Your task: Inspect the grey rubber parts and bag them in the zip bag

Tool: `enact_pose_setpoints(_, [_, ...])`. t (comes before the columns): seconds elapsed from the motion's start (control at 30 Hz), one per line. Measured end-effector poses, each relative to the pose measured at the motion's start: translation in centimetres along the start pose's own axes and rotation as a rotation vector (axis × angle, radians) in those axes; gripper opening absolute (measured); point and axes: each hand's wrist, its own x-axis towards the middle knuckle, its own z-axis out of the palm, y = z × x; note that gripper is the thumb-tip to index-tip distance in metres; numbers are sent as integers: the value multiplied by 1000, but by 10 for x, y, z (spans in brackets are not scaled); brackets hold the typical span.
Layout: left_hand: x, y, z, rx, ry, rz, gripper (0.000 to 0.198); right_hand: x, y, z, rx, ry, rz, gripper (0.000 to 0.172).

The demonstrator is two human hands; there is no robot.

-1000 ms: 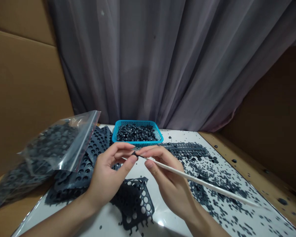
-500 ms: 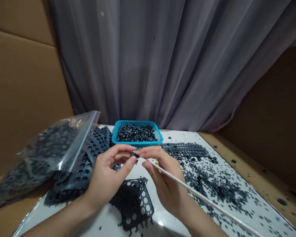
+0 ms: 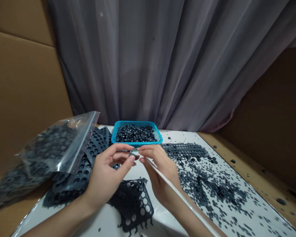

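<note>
Head view: a grey curtain [image 3: 138,59] hangs behind the blue basket [image 3: 137,143], which sits on a white tabletop [image 3: 160,225] and holds many black pieces. Left of the basket lies a clear plastic bag [image 3: 61,141] of dark parts. Nearer than the basket are both hands: the left hand [image 3: 108,174], its fingers loosely curled, and the right hand [image 3: 162,171], its thumb and fingers closed around a white rod [image 3: 184,199]. Just in front of the basket, a small black piece [image 3: 133,156] is pinched between left thumb and fingers.
</note>
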Motion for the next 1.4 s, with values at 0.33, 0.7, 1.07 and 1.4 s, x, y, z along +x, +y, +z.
enact_pose_setpoints(0.33, [-3, -1, -2, -94, 23, -3, 24, 4, -8, -11, 501, 78, 419, 9])
enact_pose_setpoints(0.7, [-6, 0, -3, -94, 26, 33, 21, 2, -19, -9, 626, 31, 404, 6])
enact_pose_setpoints(1.07, [-5, -2, -3, -62, 46, 44, 21, 0, -18, -1, 621, 80, 355, 7])
enact_pose_setpoints(1.4, [-7, -1, -2, -84, 39, 11, 22, -8, -9, 6, 400, 134, 94, 19])
